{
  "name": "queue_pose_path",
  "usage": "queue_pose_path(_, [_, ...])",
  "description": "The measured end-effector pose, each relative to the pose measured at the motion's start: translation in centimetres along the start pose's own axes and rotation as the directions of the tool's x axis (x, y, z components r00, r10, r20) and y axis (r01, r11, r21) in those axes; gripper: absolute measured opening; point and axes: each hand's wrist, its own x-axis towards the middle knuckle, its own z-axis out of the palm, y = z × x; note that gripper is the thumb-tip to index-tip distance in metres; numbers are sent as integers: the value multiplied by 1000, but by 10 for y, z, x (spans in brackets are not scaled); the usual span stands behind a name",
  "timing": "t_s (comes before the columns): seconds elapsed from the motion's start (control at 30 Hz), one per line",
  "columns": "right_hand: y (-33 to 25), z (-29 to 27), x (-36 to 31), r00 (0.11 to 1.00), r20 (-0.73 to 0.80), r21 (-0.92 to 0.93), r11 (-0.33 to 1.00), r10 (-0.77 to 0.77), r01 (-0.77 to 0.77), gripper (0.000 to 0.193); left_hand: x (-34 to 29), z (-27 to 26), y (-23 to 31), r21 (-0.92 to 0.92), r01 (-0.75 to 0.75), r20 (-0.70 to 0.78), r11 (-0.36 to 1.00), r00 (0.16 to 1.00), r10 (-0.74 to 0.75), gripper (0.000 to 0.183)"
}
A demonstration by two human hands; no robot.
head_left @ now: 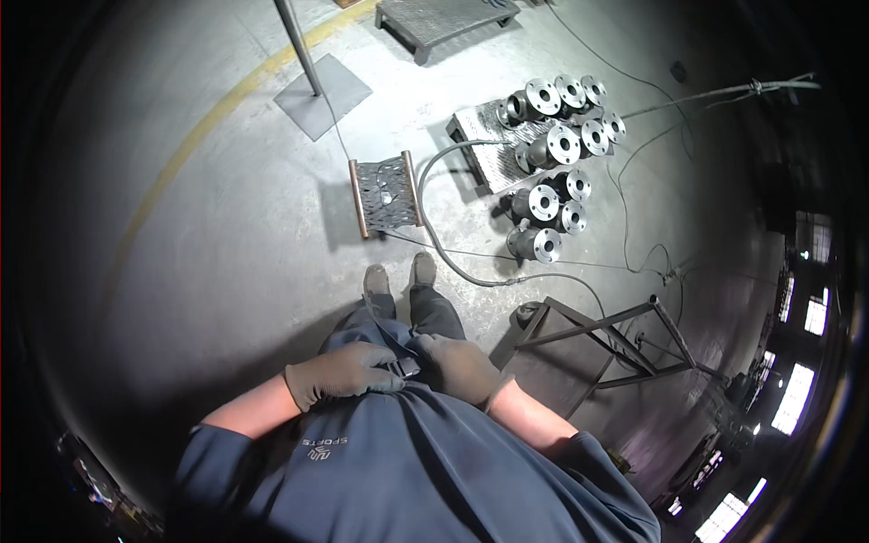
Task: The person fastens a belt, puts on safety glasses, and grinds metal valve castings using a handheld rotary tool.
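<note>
Both of my hands wear grey-brown work gloves and meet at my waist, in front of my dark blue shirt. My left hand (339, 372) has its fingers closed at a dark buckle (405, 367). From the other side my right hand (460, 367) is curled in against the same buckle, its fingertips partly hidden. A black strap (384, 333) runs from the buckle down over the front of my clothes, its loose end hanging toward my feet.
Ahead stands a low stool (387, 195) with a mesh seat. Several flanged pipe fittings (563, 145) stand on and beside a metal platform (489, 158). A thick hose (433, 231) and cables cross the floor. An angular metal frame (625, 348) is at right, a post (301, 50) at far left.
</note>
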Motion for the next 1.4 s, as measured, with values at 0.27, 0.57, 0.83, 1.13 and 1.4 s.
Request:
queue_pose_path(0.27, [81,13,-42,976,-71,885,463,206,-34,28,-13,-16,-15,403,-219,-356,889,857,373,41])
queue_pose_path(0.57, [198,16,0,676,-391,556,745,625,-368,41,58,-99,-71,-24,168,-641,985,754,-144,42])
queue_pose_path(0.83, [328,-41,307,902,-227,307,906,368,-292,42,224,-110,-116,-335,115,-688,935,648,-327,53])
queue_pose_path(1.13, [402,-45,596,904,307,-234,897,-299,376,63,419,-185,-209,-303,306,-844,903,354,-403,87])
queue_pose_path(1.4, [440,-22,592,860,274,-246,833,-430,495,28,475,-238,-252,-129,368,-937,921,260,-235,23])
